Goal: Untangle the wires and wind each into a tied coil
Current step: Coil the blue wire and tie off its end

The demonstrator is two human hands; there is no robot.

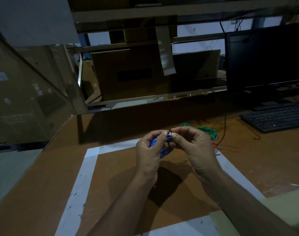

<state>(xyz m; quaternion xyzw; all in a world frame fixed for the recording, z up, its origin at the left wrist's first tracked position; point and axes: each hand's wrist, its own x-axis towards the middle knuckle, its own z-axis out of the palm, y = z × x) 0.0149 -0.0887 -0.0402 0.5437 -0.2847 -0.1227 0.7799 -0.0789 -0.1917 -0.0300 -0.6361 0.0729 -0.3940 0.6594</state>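
Observation:
A coil of blue wire (164, 149) hangs between my two hands above the brown table. My left hand (149, 152) grips the coil from the left, thumb and forefinger pinched at its top. My right hand (194, 149) pinches the same spot from the right, where a small pale tie or wire end (170, 133) shows between the fingertips. A green wire coil (209, 132) lies on the table just behind my right hand. Bits of red wire (215, 145) stick out beside my right wrist, mostly hidden.
White tape (91, 169) marks a square on the brown table (121, 167). A black keyboard (278, 117) and a dark monitor (266, 57) stand at the right. A thin black cable (224, 133) runs past the green coil. Cardboard boxes (128, 74) sit behind a low partition.

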